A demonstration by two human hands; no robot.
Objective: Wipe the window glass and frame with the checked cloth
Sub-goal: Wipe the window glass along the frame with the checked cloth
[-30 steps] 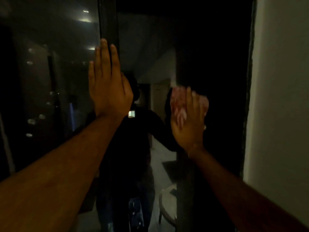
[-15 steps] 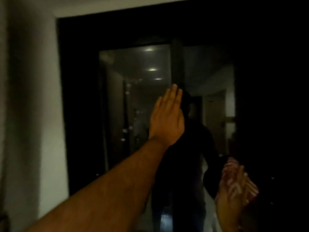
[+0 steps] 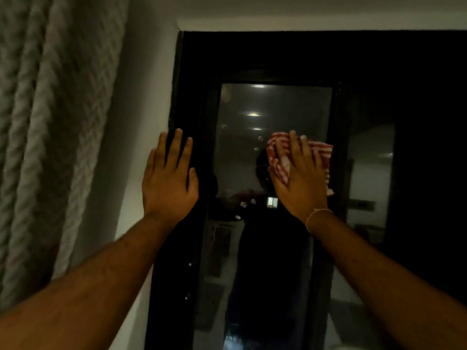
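Your 2 hands are both raised against the window, and no brand, label or readable writing shows anywhere in this dim scene. Your right hand (image 3: 299, 178) lies flat with its fingers stretched out, pressing 1 checked cloth (image 3: 303, 154) against the window glass (image 3: 273, 109); the red-and-white cloth is bunched under your palm and fingers, with its edges sticking out above your fingertips, to the left of your fingers and to the right of your hand, so it sits on the upper half of the narrow pane, close to the pane's right edge. A thin thread bracelet (image 3: 317, 215) circles your right wrist. Your left hand (image 3: 168, 181) is empty and spread wide, its palm flat against the left upright of the black window frame (image 3: 192, 97), with the outer fingers reaching over the edge where the frame meets the white wall (image 3: 144, 97). The 2 hands are well apart, at about the same height. You can count 3 bright ceiling lights reflected in the glass above the cloth, plus several small pale spots scattered on the pane. A dark reflection of a person shows in the glass between your arms. 1 pale textured curtain (image 3: 48, 122) hangs at the far left, beside the wall.
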